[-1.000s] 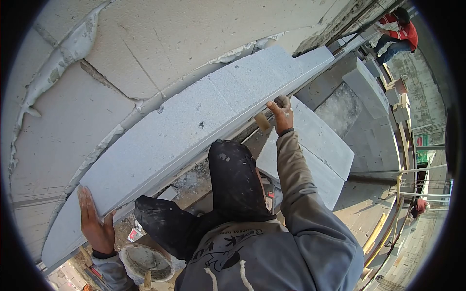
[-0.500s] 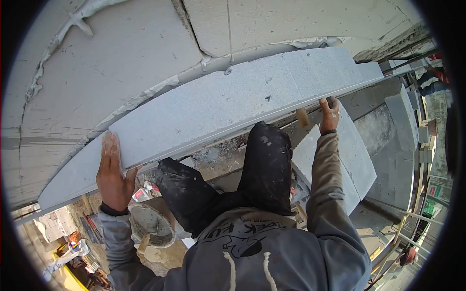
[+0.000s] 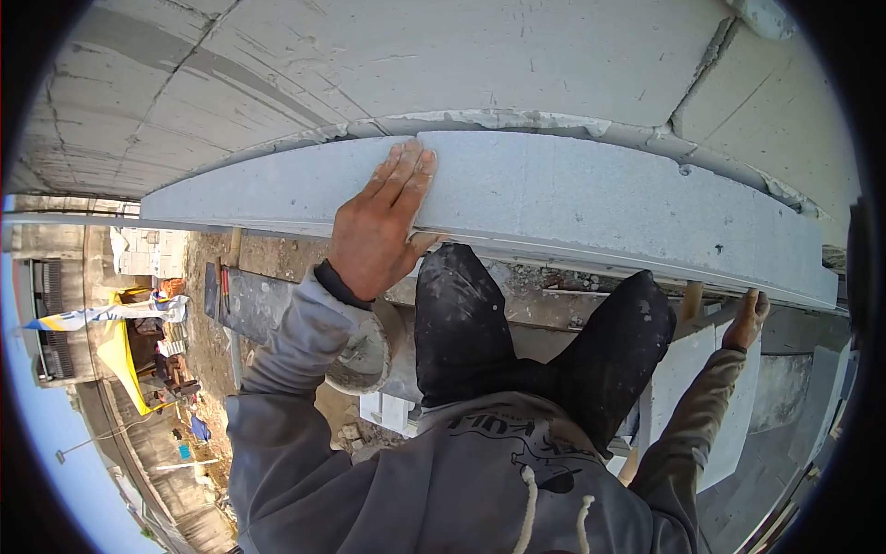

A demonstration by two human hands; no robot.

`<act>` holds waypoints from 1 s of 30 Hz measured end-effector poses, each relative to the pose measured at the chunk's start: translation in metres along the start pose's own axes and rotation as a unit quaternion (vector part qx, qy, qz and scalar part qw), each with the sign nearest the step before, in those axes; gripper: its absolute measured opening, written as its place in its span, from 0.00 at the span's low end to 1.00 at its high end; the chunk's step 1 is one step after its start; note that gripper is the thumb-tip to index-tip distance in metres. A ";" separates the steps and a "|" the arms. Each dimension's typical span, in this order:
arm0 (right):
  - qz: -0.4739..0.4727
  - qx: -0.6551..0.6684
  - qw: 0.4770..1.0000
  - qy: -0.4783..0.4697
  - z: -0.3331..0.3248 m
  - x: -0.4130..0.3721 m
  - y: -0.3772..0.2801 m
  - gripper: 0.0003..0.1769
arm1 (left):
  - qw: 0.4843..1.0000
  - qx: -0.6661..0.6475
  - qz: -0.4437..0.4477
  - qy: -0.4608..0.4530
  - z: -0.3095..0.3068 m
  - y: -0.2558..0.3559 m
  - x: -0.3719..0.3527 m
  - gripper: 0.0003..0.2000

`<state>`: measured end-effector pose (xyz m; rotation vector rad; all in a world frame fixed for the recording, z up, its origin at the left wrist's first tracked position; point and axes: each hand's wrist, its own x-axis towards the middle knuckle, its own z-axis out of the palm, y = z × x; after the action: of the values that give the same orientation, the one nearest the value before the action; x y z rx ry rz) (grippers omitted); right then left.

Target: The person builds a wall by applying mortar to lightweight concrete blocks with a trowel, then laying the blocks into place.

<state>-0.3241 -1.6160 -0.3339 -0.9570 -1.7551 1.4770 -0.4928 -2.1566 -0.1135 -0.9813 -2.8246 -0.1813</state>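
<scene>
Long pale grey lightweight concrete blocks lie end to end along the wall. My left hand point(image 3: 383, 217) rests on top of them at the joint, its fingers stretched out flat and its thumb at the front edge. The fingers reach across between the left block point(image 3: 268, 196) and the right block point(image 3: 572, 194). Farther right, my right hand point(image 3: 746, 321) touches the front edge of the right block with its fingertips; its fingers are partly foreshortened. A thin white line runs along the blocks' front edge.
The grey block wall point(image 3: 443, 65) rises behind, with mortar along its base. A mortar-coated bucket point(image 3: 365, 355) stands below my left forearm. More pale blocks point(image 3: 678, 374) are near my right arm. Ground and a yellow tarp point(image 3: 125, 355) show far below left.
My view has turned left, so the blocks and both hands appear farther right. My left hand stays at the block joint, and my right hand stays at the front edge.
</scene>
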 end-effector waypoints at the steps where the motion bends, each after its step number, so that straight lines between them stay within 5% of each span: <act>1: -0.002 0.003 1.000 0.003 -0.001 0.001 0.002 0.35 | 1.000 0.000 0.004 0.003 0.000 0.000 0.000 0.39; 30: -0.016 -0.058 0.998 -0.004 0.005 -0.008 -0.011 0.37 | 0.998 -0.038 0.021 0.034 0.008 -0.003 -0.005 0.37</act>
<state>-0.3251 -1.6268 -0.3237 -0.9778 -1.8696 1.3737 -0.4914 -2.1609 -0.1221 -1.0296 -2.7508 -0.3119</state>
